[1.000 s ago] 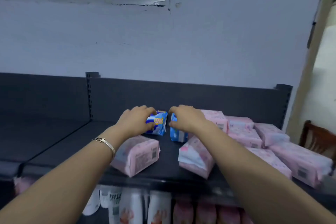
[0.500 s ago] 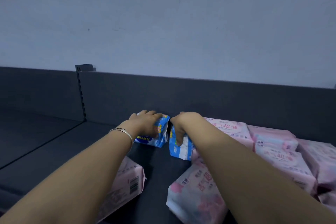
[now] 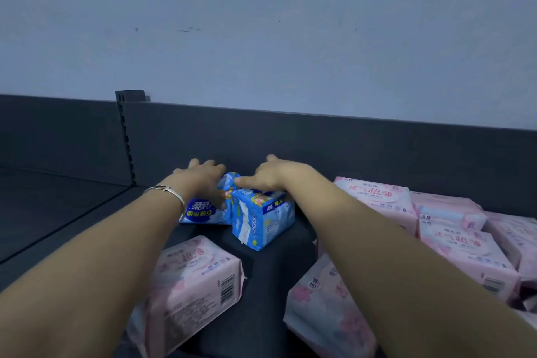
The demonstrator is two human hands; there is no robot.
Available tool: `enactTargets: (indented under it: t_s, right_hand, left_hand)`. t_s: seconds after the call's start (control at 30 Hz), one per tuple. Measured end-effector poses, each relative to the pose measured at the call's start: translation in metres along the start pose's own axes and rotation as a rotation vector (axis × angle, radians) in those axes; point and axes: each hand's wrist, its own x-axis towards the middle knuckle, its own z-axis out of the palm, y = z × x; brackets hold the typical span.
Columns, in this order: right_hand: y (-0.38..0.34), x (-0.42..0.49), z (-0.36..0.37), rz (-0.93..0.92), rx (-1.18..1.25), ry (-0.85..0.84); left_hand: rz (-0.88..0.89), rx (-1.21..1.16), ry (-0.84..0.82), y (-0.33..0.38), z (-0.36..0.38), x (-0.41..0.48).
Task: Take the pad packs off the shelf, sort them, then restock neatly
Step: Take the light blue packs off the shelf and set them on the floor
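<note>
The two blue packs stand side by side, touching, on the shelf (image 3: 72, 212) near its back panel. Half a second ago they were tilted and slightly apart. The left hand (image 3: 200, 177) lies over the left blue pack (image 3: 203, 211), fingers reaching across its top and thumb pressed down its front, gripping it. The right hand (image 3: 267, 174), curled round its pack before, now rests with straighter fingers on top of the right blue pack (image 3: 267, 221). A bracelet (image 3: 171, 192) circles the left wrist. One pink pack (image 3: 197, 279) lies in front, and more pink packs (image 3: 453, 229) crowd the right.
</note>
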Motion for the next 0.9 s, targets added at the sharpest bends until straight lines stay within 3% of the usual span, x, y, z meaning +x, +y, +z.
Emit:
enactTargets:
  t_s: [0.1, 0.2, 0.3, 0.43, 0.57, 0.77, 0.9]
  right_hand:
    - [-0.002, -0.001, -0.005, -0.091, 0.002, -0.107]
    - [0.0, -0.001, 0.003, -0.122, -0.26, -0.181]
    - [0.0, 0.001, 0.016, -0.078, -0.449, -0.094]
    - [-0.003, -0.002, 0.025, -0.093, -0.49, 0.075]
    - [-0.01, -0.016, 0.031, -0.082, -0.303, 0.14]
    - [-0.041, -0.069, 0.023, 0.06, 0.01, 0.609]
    - [-0.082, -0.115, 0.02, 0.13, 0.08, 0.718]
  left_hand:
    - [0.006, -0.049, -0.069, -0.015, 0.008, -0.003]
    - [0.021, 0.016, -0.055, -0.017, 0.016, -0.011]
    - [0.009, 0.024, 0.014, -0.01, 0.016, -0.023]
    - [-0.076, 0.01, 0.135, -0.002, 0.022, -0.038]
    - [-0.107, -0.016, 0.265, -0.006, 0.019, -0.059]
    - [-0.133, -0.185, 0.667, -0.039, -0.018, -0.108]
    - [-0.108, -0.208, 0.757, -0.062, -0.031, -0.156]
